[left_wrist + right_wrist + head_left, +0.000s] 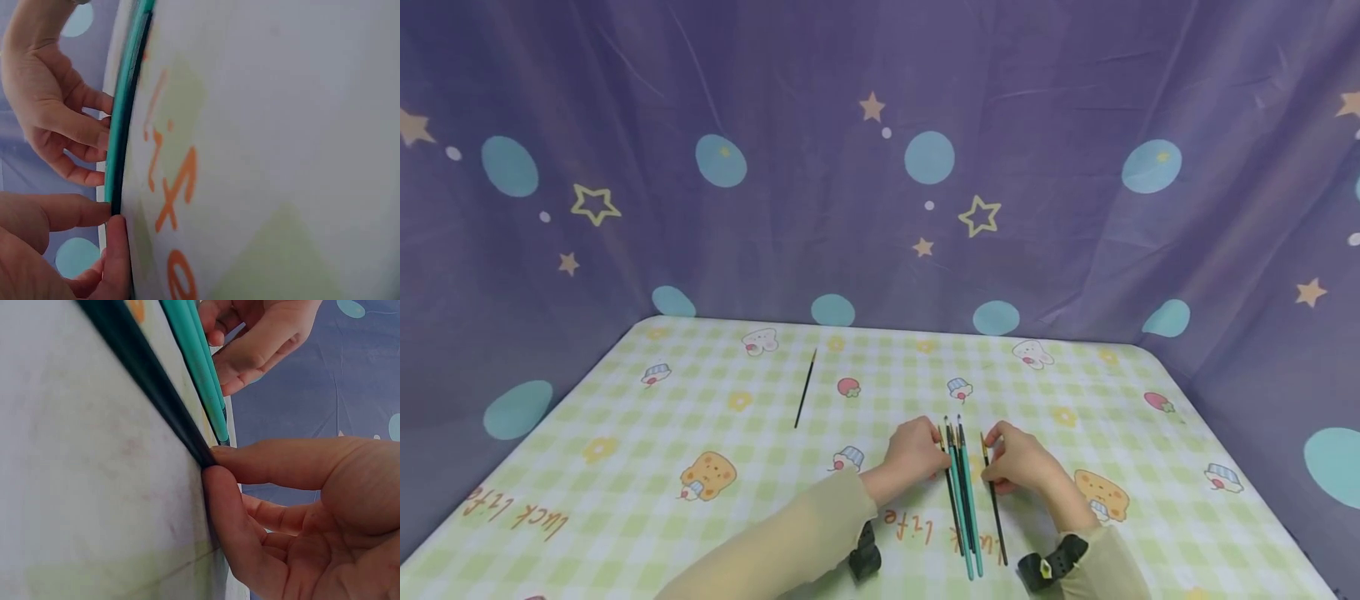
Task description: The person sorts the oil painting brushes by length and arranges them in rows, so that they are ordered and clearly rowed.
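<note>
Several slim paintbrushes lie side by side in a loose bundle on the table, some with teal handles (967, 500) and some with dark ones, bristle ends pointing away from me. At the bundle's left side, my left hand (917, 450) pinches a dark-handled paintbrush (129, 94) between thumb and finger, close against a teal one. Just right of the bundle, a separate black paintbrush (997, 517) lies slightly apart. My right hand (1021, 460) pinches it near its bristle end; the right wrist view shows thumb and fingertip meeting on its dark handle (156, 394).
A lone thin black paintbrush (806, 390) lies farther back, left of the middle. The table's green-checked cloth (662, 433) carries printed cakes, bears and lettering. A purple curtain (820, 217) with stars and dots hangs behind the table and along both sides.
</note>
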Demonstrator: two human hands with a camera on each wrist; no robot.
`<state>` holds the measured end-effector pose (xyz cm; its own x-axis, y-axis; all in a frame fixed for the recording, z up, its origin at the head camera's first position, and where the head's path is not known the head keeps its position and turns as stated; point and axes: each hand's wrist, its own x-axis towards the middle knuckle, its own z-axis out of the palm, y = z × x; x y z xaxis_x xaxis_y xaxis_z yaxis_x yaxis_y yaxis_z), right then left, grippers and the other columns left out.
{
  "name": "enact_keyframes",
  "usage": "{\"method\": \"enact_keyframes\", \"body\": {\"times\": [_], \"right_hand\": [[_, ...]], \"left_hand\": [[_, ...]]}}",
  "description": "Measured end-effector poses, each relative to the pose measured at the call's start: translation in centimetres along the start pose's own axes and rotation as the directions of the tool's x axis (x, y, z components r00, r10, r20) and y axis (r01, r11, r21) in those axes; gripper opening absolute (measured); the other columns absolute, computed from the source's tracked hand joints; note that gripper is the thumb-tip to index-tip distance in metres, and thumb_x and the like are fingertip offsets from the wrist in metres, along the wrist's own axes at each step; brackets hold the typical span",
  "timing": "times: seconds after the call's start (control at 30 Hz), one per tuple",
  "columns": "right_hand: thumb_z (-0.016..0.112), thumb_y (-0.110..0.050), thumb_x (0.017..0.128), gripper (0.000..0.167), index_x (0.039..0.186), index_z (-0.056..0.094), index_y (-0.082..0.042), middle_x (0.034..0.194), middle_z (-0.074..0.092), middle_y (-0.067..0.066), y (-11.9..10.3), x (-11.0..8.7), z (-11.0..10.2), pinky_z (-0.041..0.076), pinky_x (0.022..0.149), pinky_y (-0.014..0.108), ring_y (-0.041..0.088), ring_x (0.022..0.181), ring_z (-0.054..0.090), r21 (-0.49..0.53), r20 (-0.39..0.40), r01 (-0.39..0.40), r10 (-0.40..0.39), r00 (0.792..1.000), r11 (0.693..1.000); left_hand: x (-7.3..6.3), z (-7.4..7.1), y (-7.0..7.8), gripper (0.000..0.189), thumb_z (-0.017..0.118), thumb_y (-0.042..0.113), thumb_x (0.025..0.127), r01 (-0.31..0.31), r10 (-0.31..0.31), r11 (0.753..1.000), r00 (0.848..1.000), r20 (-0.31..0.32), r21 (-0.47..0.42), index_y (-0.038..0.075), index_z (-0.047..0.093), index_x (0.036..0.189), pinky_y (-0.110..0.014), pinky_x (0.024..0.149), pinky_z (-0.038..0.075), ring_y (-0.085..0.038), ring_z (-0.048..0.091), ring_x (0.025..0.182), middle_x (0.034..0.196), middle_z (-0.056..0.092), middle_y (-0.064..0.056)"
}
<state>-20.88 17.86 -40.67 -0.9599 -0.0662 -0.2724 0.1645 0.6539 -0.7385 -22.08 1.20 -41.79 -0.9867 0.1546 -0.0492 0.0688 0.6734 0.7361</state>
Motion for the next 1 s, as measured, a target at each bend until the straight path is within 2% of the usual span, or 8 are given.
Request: {"method": "enact_keyframes", "body": {"times": [0.2,0.4,0.57,0.8,0.9,1.0], "right_hand": [[0.069,0.005,0.070,0.037,0.100,0.047,-0.001,0.085,0.050,0.013,-0.1,0.1,-0.1,0.051,0.049,0.028,0.018,0.057,0.057,-0.002,0.005,-0.016,0.016,1.000,1.000],[0.069,0.004,0.070,0.037,0.100,0.047,-0.002,0.086,0.051,0.013,-0.1,0.3,0.0,0.051,0.050,0.027,0.018,0.058,0.057,0.006,0.008,-0.025,0.024,1.000,1.000],[0.069,0.004,0.070,0.037,0.100,0.046,-0.002,0.084,0.051,0.013,0.0,0.2,0.0,0.052,0.050,0.027,0.018,0.058,0.057,0.010,0.016,-0.025,0.025,1.000,1.000],[0.068,0.005,0.070,0.037,0.099,0.046,-0.002,0.083,0.051,0.012,-0.1,0.1,0.0,0.052,0.050,0.027,0.018,0.057,0.057,0.011,0.014,-0.026,0.026,1.000,1.000],[0.069,0.004,0.070,0.038,0.099,0.046,-0.002,0.083,0.051,0.012,-0.1,0.2,0.0,0.051,0.050,0.027,0.018,0.057,0.057,0.005,0.012,-0.025,0.025,1.000,1.000],[0.069,0.004,0.069,0.038,0.099,0.047,-0.002,0.083,0.051,0.012,0.0,0.2,0.1,0.051,0.050,0.027,0.018,0.057,0.057,0.004,0.011,-0.028,0.028,1.000,1.000]], "left_hand": [[0.3,-0.2,0.2,0.021,0.070,0.006,0.069,0.008,-0.007,1.000,1.000,-0.017,0.026,0.003,0.056,0.083,-0.019,0.051,0.042,-0.010,0.051,0.042,0.070,0.057,-0.003],[0.8,-0.4,-0.3,0.019,0.069,0.004,0.069,0.005,-0.005,1.000,0.999,-0.041,-0.005,0.003,0.056,0.083,-0.018,0.048,0.045,-0.009,0.054,0.042,0.076,0.060,-0.006],[0.9,-0.5,-0.6,0.021,0.070,0.004,0.070,0.020,-0.020,0.999,1.000,-0.009,-0.047,0.001,0.057,0.085,-0.019,0.046,0.047,-0.010,0.056,0.044,0.079,0.060,-0.007],[0.5,-0.9,-0.3,0.029,0.073,0.004,0.064,-0.036,0.036,0.998,0.999,0.013,0.050,0.002,0.056,0.086,-0.024,0.061,0.046,-0.010,0.052,0.045,0.072,0.056,-0.003],[0.4,-1.1,-0.1,0.028,0.072,0.002,0.064,-0.045,0.044,0.998,0.999,0.023,0.049,0.001,0.055,0.087,-0.024,0.061,0.045,-0.010,0.052,0.045,0.071,0.055,-0.003],[0.5,-1.1,-0.1,0.028,0.072,0.002,0.064,-0.028,0.027,0.999,0.999,0.027,0.041,0.001,0.055,0.087,-0.022,0.057,0.044,-0.010,0.053,0.045,0.072,0.055,-0.003]]}}
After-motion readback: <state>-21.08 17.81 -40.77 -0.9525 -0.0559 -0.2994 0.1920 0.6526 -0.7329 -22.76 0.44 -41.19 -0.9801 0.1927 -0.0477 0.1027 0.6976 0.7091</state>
